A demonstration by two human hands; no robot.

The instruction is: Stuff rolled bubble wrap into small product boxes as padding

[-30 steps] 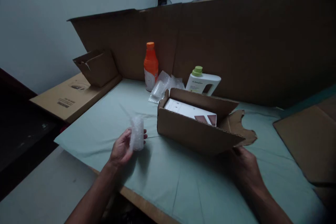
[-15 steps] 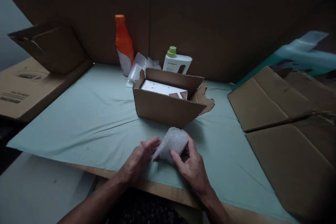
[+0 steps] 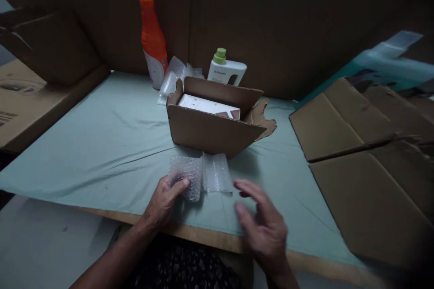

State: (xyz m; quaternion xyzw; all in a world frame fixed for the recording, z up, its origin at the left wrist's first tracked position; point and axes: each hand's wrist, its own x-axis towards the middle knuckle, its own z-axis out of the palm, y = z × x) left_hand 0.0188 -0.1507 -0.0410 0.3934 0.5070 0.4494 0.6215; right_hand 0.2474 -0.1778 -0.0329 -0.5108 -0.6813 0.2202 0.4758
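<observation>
My left hand (image 3: 164, 198) grips a piece of bubble wrap (image 3: 190, 178) at its left part, thumb on top. The wrap's right part (image 3: 217, 174) lies flat on the cloth; whether both parts are one sheet I cannot tell. To the right of it, my right hand (image 3: 262, 221) hovers with fingers apart, a little blurred, holding nothing. Just beyond the wrap stands an open cardboard box (image 3: 206, 128), with a white carton (image 3: 206, 104) inside it.
Behind the box are an orange bottle (image 3: 154, 47), more bubble wrap (image 3: 172, 76) and a white bottle with a green cap (image 3: 225, 70). Cardboard boxes (image 3: 369, 194) lie on the right near a turquoise bottle (image 3: 376, 61). Another carton (image 3: 23, 104) is at the left edge.
The bubble wrap has gone from my right hand to my left and now spreads wider. My right hand has let go and drawn away to the right. The view has shifted slightly.
</observation>
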